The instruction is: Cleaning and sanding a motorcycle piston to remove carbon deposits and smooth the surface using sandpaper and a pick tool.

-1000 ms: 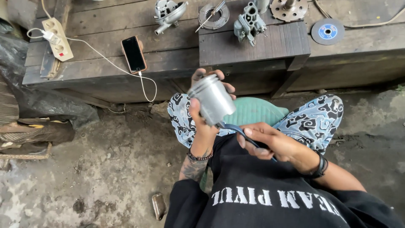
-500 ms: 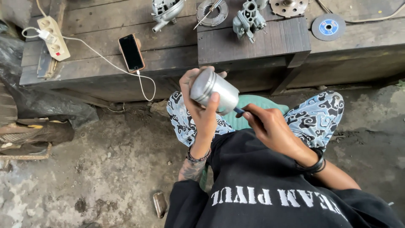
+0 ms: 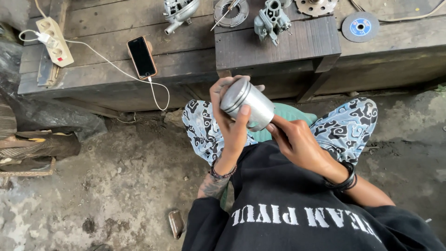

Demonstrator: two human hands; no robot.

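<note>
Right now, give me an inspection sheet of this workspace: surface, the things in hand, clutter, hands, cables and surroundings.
Surface: low dark wooden bench, worn planks, with a raised block on it.
Things in hand: silver metal cylinder, held up above the lap.
Clutter: metal engine parts, a toothed ring and a grey-blue cutting disc at the far edge.
Hands: left hand wraps the cylinder; right hand is at its lower end; any tool there is hidden.
Cables: white cable runs from power strip to smartphone.
Surroundings: cracked, dirty concrete floor; scrap at left.
</note>
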